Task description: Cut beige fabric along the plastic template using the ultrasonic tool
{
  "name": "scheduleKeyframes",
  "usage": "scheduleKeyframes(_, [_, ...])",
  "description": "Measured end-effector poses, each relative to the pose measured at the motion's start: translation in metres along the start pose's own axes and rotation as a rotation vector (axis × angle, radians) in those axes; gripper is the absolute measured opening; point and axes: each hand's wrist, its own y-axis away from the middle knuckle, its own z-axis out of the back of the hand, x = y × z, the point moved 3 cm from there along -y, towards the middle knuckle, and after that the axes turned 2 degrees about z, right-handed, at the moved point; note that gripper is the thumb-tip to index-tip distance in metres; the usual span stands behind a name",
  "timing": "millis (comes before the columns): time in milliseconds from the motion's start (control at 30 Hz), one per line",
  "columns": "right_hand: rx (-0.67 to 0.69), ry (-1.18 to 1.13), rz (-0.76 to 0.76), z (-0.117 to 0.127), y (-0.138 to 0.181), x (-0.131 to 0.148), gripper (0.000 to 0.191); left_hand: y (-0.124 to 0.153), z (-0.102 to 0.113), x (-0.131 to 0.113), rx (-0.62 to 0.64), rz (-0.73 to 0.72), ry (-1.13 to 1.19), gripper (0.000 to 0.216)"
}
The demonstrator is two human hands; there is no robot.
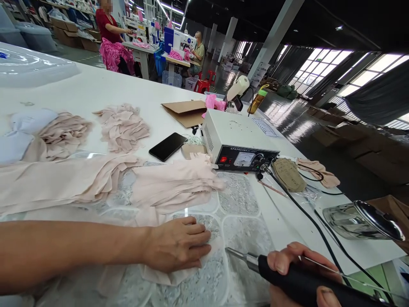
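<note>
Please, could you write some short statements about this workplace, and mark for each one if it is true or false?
1. The right hand holds a black-handled tool. True.
2. The tool's metal tip touches the left hand. False: a gap shows between them.
3. The left hand rests on pale fabric. True.
4. The phone lies on top of the white box with the meter. False: it lies on the table, left of the box in the picture.
5. A black cable is connected at the front of the box. True.
6. Nobody else is visible. False: for example, a person in red stands near the sewing machines.
</note>
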Motion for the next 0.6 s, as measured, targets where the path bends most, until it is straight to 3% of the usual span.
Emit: scheduleKeyframes(600, [-0.018, 0.002, 0.127, -0.0106, -0.0015, -0.0066, 0.02, 0.0019, -0.0021, 0.0021, -0.005, 0.043, 0.057, 0.027])
